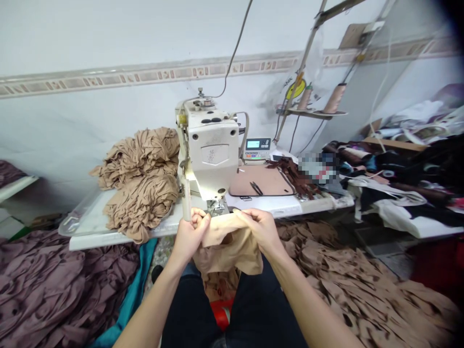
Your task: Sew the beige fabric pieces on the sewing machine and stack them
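A piece of beige fabric [232, 249] is stretched between my two hands, just in front of the sewing machine [212, 145]. My left hand [191, 232] pinches its upper left edge, close to the machine's needle area. At the upper right edge, my right hand [263, 229] grips the same fabric between thumb and fingers. The fabric's lower part hangs in folds over my lap. Right behind its top edge lies the metal needle plate [217, 207] with the presser foot above it.
Bunched beige fabric [145, 179] is heaped on the table's left side. Tweezers [256, 187] lie on a pink mat [241, 182] right of the machine, near a control panel [257, 149]. Thread cones [334, 99] stand behind. Purple cloth [54, 290] and brown cloth [362, 285] flank my legs.
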Available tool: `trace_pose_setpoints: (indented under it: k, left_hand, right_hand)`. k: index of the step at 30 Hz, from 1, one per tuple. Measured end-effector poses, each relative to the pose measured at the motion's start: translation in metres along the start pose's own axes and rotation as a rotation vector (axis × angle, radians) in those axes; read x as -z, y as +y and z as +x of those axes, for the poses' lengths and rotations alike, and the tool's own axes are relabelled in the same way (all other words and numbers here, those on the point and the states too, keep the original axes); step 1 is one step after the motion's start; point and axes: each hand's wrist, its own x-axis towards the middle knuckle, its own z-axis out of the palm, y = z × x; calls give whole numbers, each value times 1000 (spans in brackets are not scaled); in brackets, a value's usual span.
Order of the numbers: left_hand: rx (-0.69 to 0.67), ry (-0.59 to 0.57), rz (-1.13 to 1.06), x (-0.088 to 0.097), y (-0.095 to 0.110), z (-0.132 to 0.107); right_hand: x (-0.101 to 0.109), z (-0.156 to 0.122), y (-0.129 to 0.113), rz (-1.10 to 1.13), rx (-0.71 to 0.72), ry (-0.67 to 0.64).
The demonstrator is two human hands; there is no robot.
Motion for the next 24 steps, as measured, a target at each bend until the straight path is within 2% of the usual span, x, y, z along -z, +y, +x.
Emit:
trace_pose_setpoints:
  k: [3,11,16,19,22,24]
  left_hand:
    - [-28,23,-28,-5,-2,7]
    - [-56,-32,-114,-10,-4,24]
    - [-34,-24,-126,-8,-10,22]
    - [-53,-19,11,4,-21,11]
    - [-101,-27,202,29,-30,-2]
    - [-143,-10,294,52,-32,-7]
  right_hand:
    - [0,5,-1,17,-14,12]
    - [0,15,3,-12,7,57]
    - [7,-4,18,-85,-4,30]
    - [22,-32,40,-108,-129,-91]
    - [48,-60,68,-68,-388,-270]
    - [67,-70,84,-41,-494,-266]
